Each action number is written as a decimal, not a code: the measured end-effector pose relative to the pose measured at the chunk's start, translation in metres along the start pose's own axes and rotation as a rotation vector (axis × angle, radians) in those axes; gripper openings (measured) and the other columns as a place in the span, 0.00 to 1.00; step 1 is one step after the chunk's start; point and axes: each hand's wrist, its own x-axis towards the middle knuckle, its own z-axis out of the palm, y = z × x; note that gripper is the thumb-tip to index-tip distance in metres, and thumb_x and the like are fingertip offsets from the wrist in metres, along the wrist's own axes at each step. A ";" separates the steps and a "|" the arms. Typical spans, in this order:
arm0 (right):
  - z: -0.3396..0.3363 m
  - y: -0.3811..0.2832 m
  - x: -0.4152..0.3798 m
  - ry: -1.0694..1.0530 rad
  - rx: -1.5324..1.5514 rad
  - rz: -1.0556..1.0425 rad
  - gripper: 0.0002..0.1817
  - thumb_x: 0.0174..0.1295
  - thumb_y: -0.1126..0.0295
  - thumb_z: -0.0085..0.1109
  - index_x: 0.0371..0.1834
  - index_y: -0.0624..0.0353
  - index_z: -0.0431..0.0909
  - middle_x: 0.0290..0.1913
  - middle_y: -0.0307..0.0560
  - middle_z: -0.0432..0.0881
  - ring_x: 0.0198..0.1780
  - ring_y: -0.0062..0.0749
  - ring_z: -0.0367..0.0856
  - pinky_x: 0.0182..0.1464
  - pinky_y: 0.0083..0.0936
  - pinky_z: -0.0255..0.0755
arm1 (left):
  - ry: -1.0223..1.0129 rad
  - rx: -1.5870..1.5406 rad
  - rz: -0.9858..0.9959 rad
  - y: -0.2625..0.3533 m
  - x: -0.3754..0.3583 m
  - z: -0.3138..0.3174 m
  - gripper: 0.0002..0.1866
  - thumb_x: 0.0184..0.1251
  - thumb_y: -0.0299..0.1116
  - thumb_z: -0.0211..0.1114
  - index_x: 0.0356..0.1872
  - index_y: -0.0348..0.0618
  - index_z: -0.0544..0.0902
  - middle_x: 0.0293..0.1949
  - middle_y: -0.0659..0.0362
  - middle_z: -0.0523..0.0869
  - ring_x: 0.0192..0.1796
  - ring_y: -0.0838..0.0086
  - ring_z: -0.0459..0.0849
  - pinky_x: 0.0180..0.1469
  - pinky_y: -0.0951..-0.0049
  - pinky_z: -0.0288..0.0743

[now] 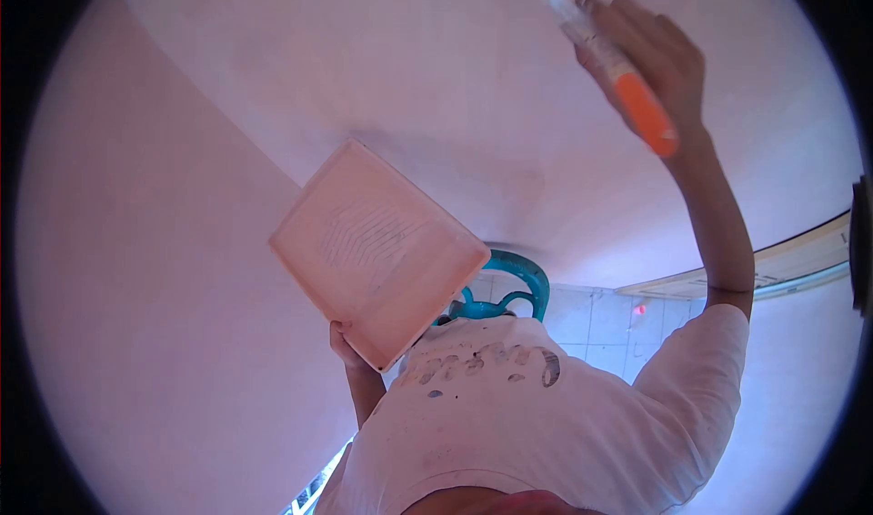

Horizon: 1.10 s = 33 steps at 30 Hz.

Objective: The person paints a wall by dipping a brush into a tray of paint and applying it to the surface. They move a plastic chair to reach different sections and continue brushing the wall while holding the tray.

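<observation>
A paint tray (382, 242), coated in pale pink paint with worn ridges in its middle, is tilted in front of my body. My left hand (346, 344) grips its lower left edge, the thumb over the rim and the other fingers hidden beneath. Raised at the upper right, my right hand (650, 56) is closed around the handle of a paint roller (644, 110). The handle is orange at its lower end and smeared with pale paint further up. The tool's far end runs to the top edge of the view, blurred, so its head does not show.
A pale pink wall (455, 70) fills the space ahead, meeting another wall surface (145, 270) on the left. Below me is a teal plastic chair or stool (536, 283) on white floor tiles (600, 320). Long pale boards (773, 256) lie at the right.
</observation>
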 end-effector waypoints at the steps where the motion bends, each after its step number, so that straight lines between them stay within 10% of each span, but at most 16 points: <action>1: -0.007 -0.002 0.003 -0.002 -0.028 -0.009 0.18 0.51 0.68 0.71 0.47 0.50 0.81 0.40 0.39 0.83 0.33 0.34 0.83 0.37 0.27 0.76 | -0.031 0.003 0.008 0.001 0.004 0.001 0.35 0.51 0.39 0.50 0.64 0.36 0.70 0.59 0.47 0.77 0.61 0.51 0.75 0.63 0.52 0.72; 14: -0.005 -0.057 -0.135 -0.658 0.244 0.216 0.08 0.56 0.69 0.62 0.39 0.49 0.78 0.40 0.36 0.83 0.28 0.30 0.80 0.33 0.29 0.71 | -0.098 0.087 -0.006 0.013 -0.033 0.031 0.36 0.52 0.40 0.50 0.65 0.35 0.70 0.58 0.47 0.78 0.60 0.51 0.76 0.63 0.52 0.71; 22: -0.060 0.032 -0.062 -0.014 -0.037 0.224 0.15 0.57 0.65 0.73 0.45 0.57 0.85 0.39 0.45 0.86 0.37 0.34 0.87 0.34 0.22 0.78 | -0.136 0.121 0.057 0.011 -0.042 0.045 0.37 0.52 0.43 0.50 0.66 0.37 0.69 0.59 0.46 0.78 0.61 0.50 0.76 0.64 0.51 0.71; 30: 0.009 -0.088 -0.132 -0.102 0.878 1.099 0.12 0.66 0.65 0.65 0.48 0.60 0.82 0.36 0.41 0.84 0.38 0.21 0.81 0.36 0.16 0.72 | 0.042 0.235 0.202 -0.018 0.004 -0.069 0.19 0.65 0.46 0.58 0.43 0.38 0.79 0.43 0.50 0.83 0.46 0.58 0.83 0.51 0.58 0.79; 33: 0.040 -0.137 -0.155 -0.200 1.108 1.332 0.13 0.65 0.66 0.66 0.47 0.63 0.81 0.36 0.41 0.83 0.35 0.18 0.77 0.35 0.16 0.69 | 0.175 0.096 -0.009 -0.001 -0.018 0.005 0.20 0.65 0.45 0.58 0.47 0.37 0.79 0.44 0.51 0.83 0.48 0.60 0.82 0.52 0.60 0.78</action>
